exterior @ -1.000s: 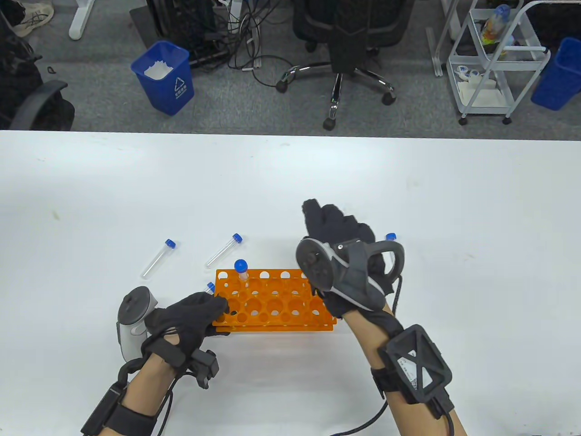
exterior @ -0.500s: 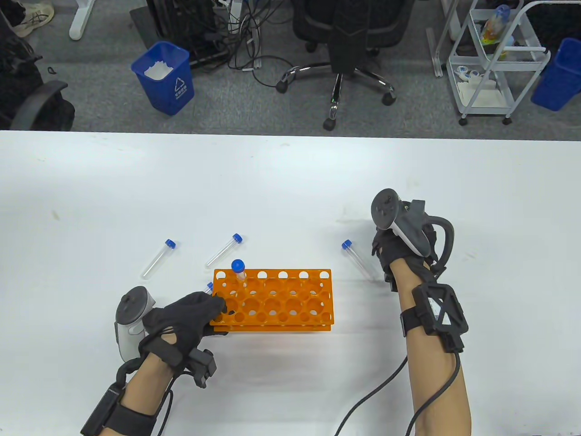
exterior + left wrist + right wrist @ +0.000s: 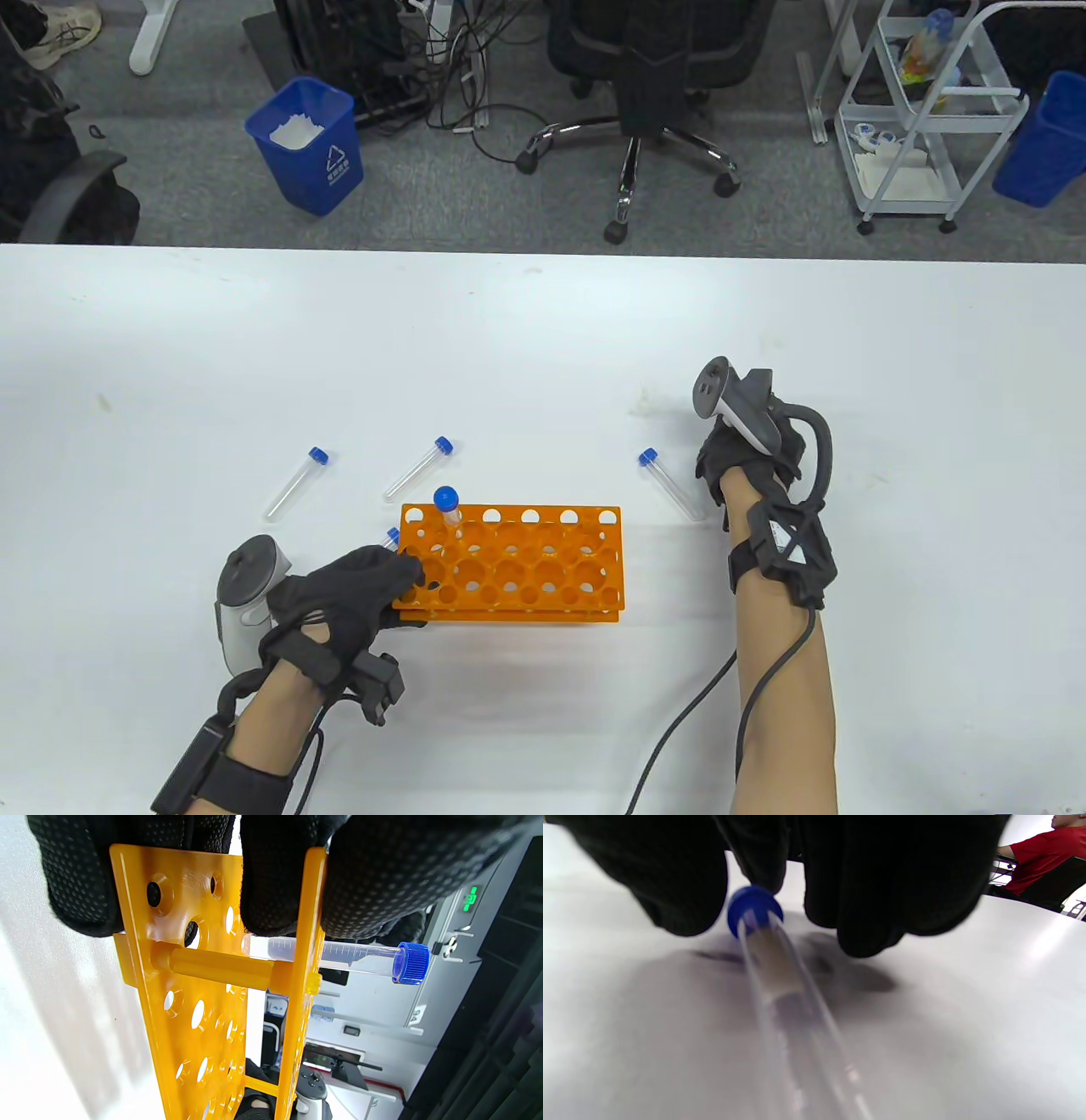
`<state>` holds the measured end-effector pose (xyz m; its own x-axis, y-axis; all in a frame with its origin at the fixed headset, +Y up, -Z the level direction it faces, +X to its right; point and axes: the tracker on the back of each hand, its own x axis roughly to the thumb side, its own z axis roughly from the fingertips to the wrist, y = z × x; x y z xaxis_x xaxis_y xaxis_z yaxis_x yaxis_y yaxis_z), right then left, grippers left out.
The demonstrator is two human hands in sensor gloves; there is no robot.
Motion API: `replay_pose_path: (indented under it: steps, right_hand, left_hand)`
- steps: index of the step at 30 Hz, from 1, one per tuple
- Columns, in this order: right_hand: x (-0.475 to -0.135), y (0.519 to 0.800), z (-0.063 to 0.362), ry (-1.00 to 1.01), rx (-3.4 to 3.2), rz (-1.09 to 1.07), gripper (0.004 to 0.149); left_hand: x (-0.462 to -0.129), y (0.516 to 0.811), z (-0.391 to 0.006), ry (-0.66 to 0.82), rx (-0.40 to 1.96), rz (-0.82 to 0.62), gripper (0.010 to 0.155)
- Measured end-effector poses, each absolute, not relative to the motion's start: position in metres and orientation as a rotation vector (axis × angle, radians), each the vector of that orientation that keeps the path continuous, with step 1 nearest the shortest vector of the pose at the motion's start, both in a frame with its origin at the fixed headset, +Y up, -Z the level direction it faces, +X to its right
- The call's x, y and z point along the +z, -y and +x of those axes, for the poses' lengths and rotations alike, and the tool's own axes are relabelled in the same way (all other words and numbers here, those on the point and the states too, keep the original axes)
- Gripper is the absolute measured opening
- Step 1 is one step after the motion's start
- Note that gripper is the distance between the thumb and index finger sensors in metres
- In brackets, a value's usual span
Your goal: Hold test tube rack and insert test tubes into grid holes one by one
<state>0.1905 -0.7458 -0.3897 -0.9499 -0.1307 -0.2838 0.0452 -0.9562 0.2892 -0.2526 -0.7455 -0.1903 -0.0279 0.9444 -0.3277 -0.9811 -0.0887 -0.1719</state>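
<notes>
Steadying the orange test tube rack (image 3: 509, 556) at its left end: left hand (image 3: 352, 594) grips it, fingers wrapped over the top plate. One blue-capped tube (image 3: 448, 508) seated upright in a far-row hole. Reaching for the next tube (image 3: 670, 484), lying on the table (image 3: 543, 340) just right of the rack: right hand (image 3: 747, 446) poised over it, fingers (image 3: 683, 895) straddling the cap (image 3: 755, 906); closure on it cannot be told. Next: pinch, lift, upend, align over a free hole. Open table on every side; edges well apart.
</notes>
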Motion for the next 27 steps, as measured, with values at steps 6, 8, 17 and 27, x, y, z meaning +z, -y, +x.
replay_pose_path:
  steps: [6,8,17,27]
  right_hand:
    - [-0.394,0.75,0.188,0.397,-2.969,0.48,0.067]
    - [-0.394,0.751,0.188,0.383,-2.974,0.488,0.066]
    - [-0.392,0.742,0.187,0.441,-2.996,0.523,0.063]
    - [-0.374,0.668,0.181,0.237,-3.012,0.455,0.05]
  left_hand:
    - [-0.19,0.746,-0.254,-0.122,1.61,-0.404,0.056]
    - [-0.19,0.746,-0.254,-0.123,1.607,-0.403,0.038]
    - [-0.19,0.746,-0.255,-0.132,1.605,-0.393,0.038]
    - [-0.19,0.747,-0.255,-0.131,1.61,-0.394,0.038]
